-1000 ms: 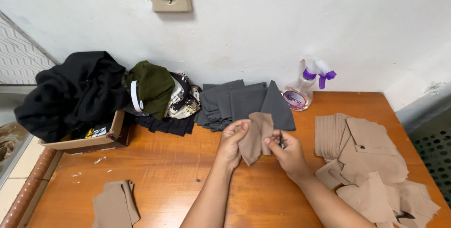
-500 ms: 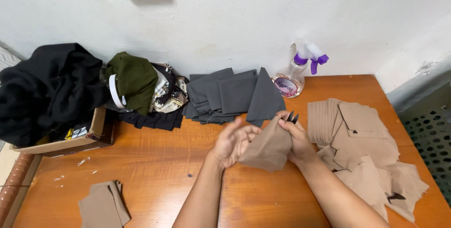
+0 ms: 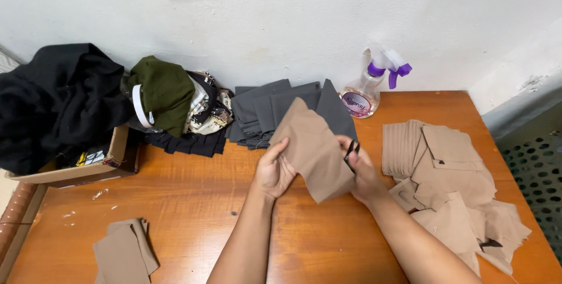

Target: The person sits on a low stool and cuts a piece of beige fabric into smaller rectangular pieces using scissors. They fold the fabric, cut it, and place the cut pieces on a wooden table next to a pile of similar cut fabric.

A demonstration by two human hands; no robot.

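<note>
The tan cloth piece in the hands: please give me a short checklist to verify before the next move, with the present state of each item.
1. Left hand grips the tan cloth piece: ok.
2. Right hand holds small black scissors: ok.
3. Scissor blades open or shut: cannot tell.
4. Cloth held flat, without folds: not ok, it bends.
5. Tan pile near the right hand: ok.
6. Spray bottle upright, apart from the hands: ok.

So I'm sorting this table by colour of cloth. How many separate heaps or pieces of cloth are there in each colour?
Tan cloth: 3, namely the tan fabric piece held in both hands, the big heap of tan pieces and the small tan stack.
Dark grey cloth: 1 fanned pile of grey pieces.
Black cloth: 1 bundle.
Olive green cloth: 1 bundle.
Total: 6.
</note>
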